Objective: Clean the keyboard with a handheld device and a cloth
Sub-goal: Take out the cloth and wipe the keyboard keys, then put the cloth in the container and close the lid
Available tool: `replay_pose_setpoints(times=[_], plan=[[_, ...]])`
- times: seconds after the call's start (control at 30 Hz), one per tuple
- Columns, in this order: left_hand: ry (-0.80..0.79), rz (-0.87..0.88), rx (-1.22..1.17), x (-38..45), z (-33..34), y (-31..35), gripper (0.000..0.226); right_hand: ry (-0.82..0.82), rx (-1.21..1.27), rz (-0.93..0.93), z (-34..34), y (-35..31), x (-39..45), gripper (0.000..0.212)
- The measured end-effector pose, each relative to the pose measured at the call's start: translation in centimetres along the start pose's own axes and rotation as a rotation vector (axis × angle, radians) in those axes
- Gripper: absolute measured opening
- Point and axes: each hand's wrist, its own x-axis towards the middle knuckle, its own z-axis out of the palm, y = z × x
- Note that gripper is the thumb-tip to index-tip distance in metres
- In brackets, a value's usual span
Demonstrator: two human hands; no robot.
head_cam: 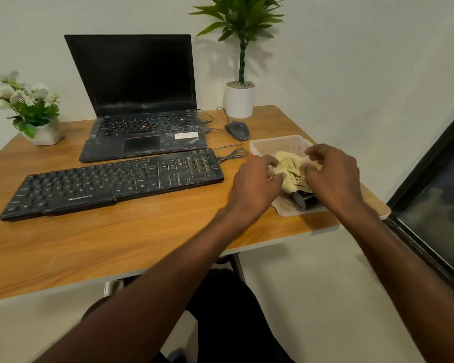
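Both hands, left (257, 179) and right (330, 171), pinch the cloth (290, 170) inside the tub (275, 144), right of the keyboard (116, 180). Best lifted straight up, clear of the dark device (303, 199) beneath.

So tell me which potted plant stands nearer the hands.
The tall leafy plant in the white round pot, behind the mouse. The flowering plant sits at the table's far left, beyond the laptop.

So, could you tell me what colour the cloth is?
Pale yellow cloth, head view.
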Motion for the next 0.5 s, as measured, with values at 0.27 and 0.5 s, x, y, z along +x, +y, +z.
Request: replay_pose_setpoints(times=[0.27, 0.5], plan=[[0.203, 0.062, 0.018, -3.5, -6.6, -4.2, 0.023, 0.065, 0.284, -0.371, 3.4, -6.5, -3.7, 0.023], [0.453, -0.177, 0.377, -7.8, -17.1, -11.7, 0.033, -0.128, 0.320, -0.399, 10.7, -12.7, -4.3, 0.026]])
